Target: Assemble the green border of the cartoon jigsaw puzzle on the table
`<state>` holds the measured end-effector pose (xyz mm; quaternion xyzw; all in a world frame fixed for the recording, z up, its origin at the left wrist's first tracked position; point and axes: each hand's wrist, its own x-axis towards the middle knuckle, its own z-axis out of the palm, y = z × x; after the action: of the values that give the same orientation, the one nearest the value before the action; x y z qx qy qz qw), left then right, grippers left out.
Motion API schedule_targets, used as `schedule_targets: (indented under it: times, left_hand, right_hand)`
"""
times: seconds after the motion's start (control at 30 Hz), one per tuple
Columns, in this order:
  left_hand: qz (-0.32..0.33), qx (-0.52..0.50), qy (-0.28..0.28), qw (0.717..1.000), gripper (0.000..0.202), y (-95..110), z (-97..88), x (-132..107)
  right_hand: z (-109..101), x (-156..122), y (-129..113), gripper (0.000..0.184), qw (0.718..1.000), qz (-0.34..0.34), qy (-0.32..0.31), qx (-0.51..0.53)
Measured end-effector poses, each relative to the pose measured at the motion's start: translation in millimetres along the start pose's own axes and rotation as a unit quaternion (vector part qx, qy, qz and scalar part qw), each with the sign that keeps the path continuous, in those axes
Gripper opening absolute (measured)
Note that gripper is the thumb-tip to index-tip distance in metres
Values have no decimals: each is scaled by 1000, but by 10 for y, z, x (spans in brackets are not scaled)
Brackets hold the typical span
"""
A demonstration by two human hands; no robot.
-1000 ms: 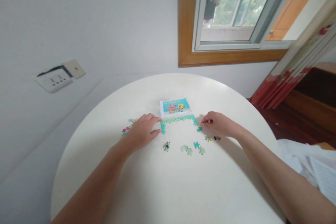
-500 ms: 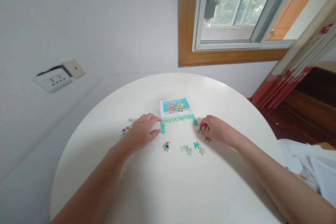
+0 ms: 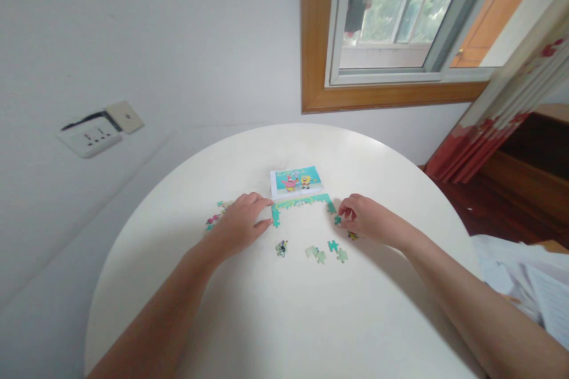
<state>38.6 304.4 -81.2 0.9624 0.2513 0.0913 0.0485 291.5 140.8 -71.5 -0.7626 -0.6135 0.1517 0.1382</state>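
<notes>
Joined puzzle pieces (image 3: 302, 201) form a top edge with short sides, just below a picture card (image 3: 297, 181) of cartoon figures. At the left side of this border rests my left hand (image 3: 242, 219), thumb and fingers apart and holding nothing. My right hand (image 3: 359, 217) pinches a teal puzzle piece (image 3: 338, 220) just below the border's right end, apart from it. A yellow and dark piece (image 3: 352, 235) lies partly under that hand. Nearer to me are a black and white piece (image 3: 281, 248), pale green pieces (image 3: 316, 253) and a teal piece (image 3: 333, 246).
A pile of colourful puzzle pieces (image 3: 213, 220) lies left of my left hand, partly hidden by it. The round white table (image 3: 267, 320) stands against the wall below a window (image 3: 391, 18). Papers (image 3: 524, 278) lie beyond its right edge.
The teal piece in my right hand has turned slightly and shows more of its face. My left hand and the joined border stay in place.
</notes>
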Motion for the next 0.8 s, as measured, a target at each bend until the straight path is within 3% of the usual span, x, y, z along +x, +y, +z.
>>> schedule_targets:
  times: [0.33,0.8]
  left_hand:
    - [4,-2,2,1000,34,-12,11,1]
    - [4,2,-4,1000,34,-3,4,6]
  right_hand:
    - [-23,-7,-45,19,1000,9,-23,-3]
    - [26,46,-39,18,1000,5,6,-22]
